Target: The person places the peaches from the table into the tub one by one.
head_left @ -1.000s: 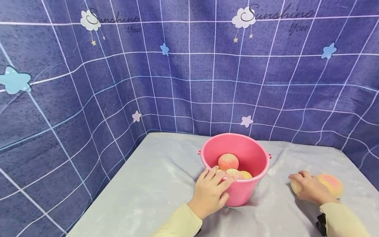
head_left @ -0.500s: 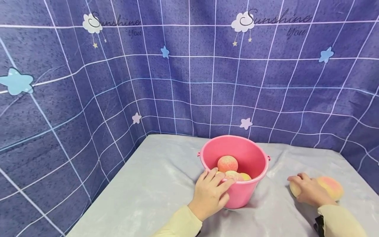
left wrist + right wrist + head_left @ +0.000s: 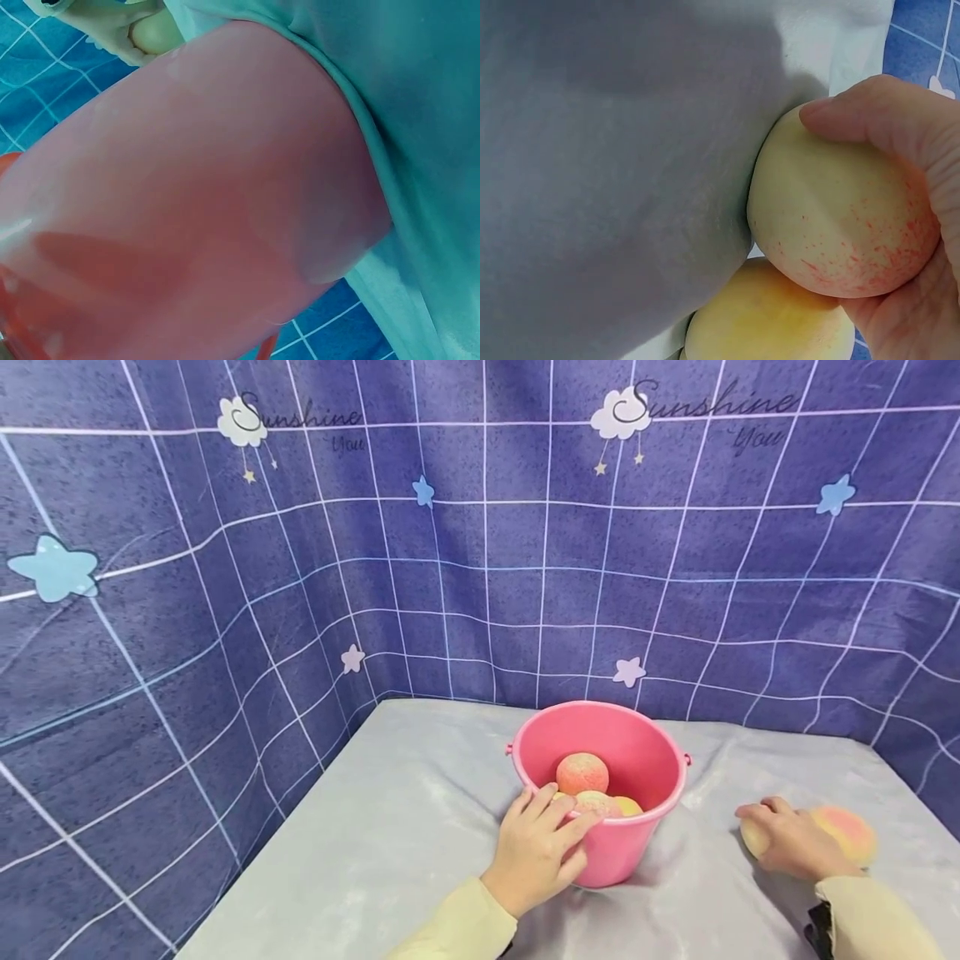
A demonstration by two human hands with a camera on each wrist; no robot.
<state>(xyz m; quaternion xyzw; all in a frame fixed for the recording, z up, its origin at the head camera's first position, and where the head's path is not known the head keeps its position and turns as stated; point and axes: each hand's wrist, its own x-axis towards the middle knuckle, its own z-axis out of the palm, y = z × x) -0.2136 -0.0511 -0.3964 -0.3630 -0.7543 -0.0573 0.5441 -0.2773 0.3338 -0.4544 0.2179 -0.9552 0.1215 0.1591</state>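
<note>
A pink bucket stands on the cloth-covered table with several fruits inside. On top is a reddish peach; paler yellow-pink fruits lie below it, partly hidden by the rim. My left hand holds the bucket's near rim, fingers over the edge and thumb against the outer wall. To the right of the bucket, my right hand grips a pale yellow peach with red speckles, its fingers partly hidden behind the fruit. The peach is low at the cloth.
A yellow fruit with a pink blush lies beside my right hand, partly hidden. In the right wrist view a yellow fruit sits next to the held peach. A grey cloth covers the table; a blue gridded curtain rises behind and at the left.
The head view shifts slightly. Both hands, the bucket and the fruits stay in about the same places.
</note>
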